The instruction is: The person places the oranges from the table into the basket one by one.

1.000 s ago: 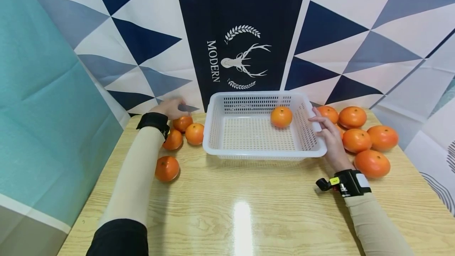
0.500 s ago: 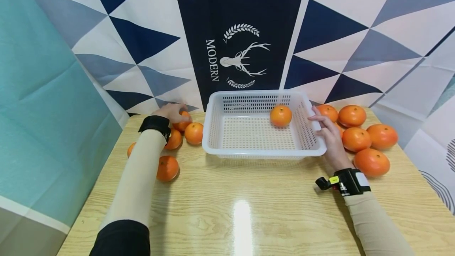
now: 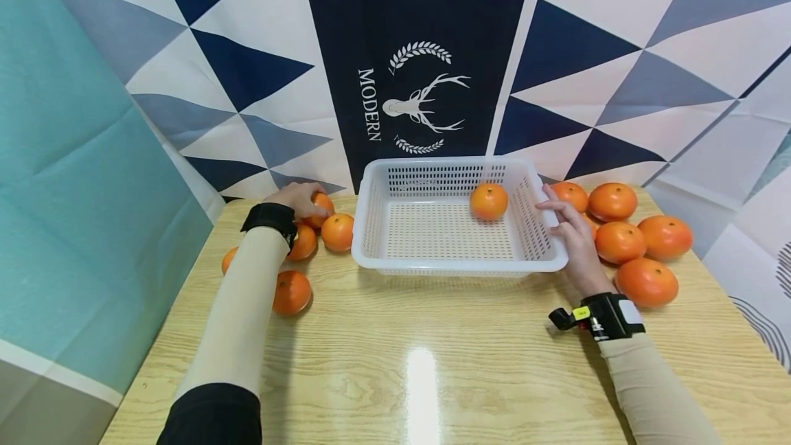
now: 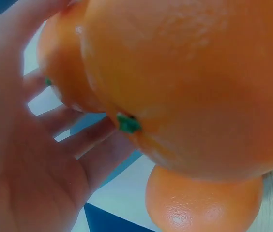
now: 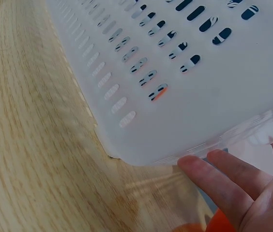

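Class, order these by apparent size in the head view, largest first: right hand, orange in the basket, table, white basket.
1. Table
2. White basket
3. Right hand
4. Orange in the basket

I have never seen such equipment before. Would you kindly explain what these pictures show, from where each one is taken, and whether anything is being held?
There is no machine here: a person works with two bare hands. The wide view comes from a camera worn on the head, looking forward and down. The two close-up views come from wrist cameras, one per side; fruit looks huge in the left one because it is near the lens.

On the wooden table stands a white plastic basket with one orange fruit inside. More fruits lie in a left group and a right group.

The left hand holds a fruit at the back of the left group. The right hand touches the basket's right rim.
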A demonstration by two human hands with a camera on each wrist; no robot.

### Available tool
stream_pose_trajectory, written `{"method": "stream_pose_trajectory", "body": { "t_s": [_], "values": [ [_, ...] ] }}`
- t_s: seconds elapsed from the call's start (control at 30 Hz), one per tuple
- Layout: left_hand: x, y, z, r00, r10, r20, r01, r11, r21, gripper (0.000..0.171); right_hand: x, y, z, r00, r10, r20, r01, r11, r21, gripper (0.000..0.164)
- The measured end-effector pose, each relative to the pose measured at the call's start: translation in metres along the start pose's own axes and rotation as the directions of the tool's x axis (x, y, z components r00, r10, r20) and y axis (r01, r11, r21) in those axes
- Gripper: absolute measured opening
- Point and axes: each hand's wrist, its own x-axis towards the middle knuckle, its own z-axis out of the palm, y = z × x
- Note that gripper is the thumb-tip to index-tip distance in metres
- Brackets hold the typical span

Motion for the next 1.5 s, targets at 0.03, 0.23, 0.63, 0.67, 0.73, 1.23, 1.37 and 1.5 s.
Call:
{"method": "stream_pose_trajectory", "body": {
  "t_s": [0.03,0.23,0.63,0.67,0.73,1.23,1.37,1.5],
  "values": [
    [0.003,-0.001,0.001,1.000,-0.003,0.002,0.003,1.000,0.003,0.074,0.000,0.000,0.000,1.000,0.002,0.000,-0.002,1.000,0.004,0.049],
    [0.012,-0.004,0.002,1.000,-0.009,-0.008,0.009,1.000,0.013,0.072,0.000,-0.001,-0.001,1.000,0.006,0.010,-0.006,1.000,0.018,0.050],
    [-0.022,0.016,-0.002,1.000,0.009,0.009,-0.009,0.999,-0.047,0.065,0.000,-0.002,-0.001,1.000,0.009,-0.004,-0.009,1.000,0.004,0.050],
    [-0.022,0.016,-0.002,1.000,0.009,0.012,-0.008,0.998,-0.056,0.064,0.000,-0.002,-0.001,1.000,0.007,-0.005,-0.007,1.000,0.001,0.050],
    [-0.023,0.017,-0.002,1.000,0.002,0.017,-0.001,0.997,-0.076,0.064,0.000,-0.001,0.000,1.000,0.004,-0.004,-0.004,1.000,-0.002,0.050],
    [-0.023,0.019,-0.001,1.000,0.007,0.018,-0.006,0.997,-0.071,0.062,0.000,0.000,-0.002,1.000,0.007,-0.004,-0.007,1.000,-0.011,0.049],
    [-0.025,0.022,-0.003,1.000,0.015,0.009,-0.014,0.999,-0.048,0.063,0.001,0.000,-0.001,1.000,-0.002,-0.004,0.002,1.000,-0.017,0.049],
    [-0.012,0.017,-0.004,0.998,0.055,-0.038,-0.055,0.998,0.003,0.066,0.001,0.000,0.000,1.000,-0.009,-0.001,0.009,1.000,-0.019,0.048]
  ]
}}
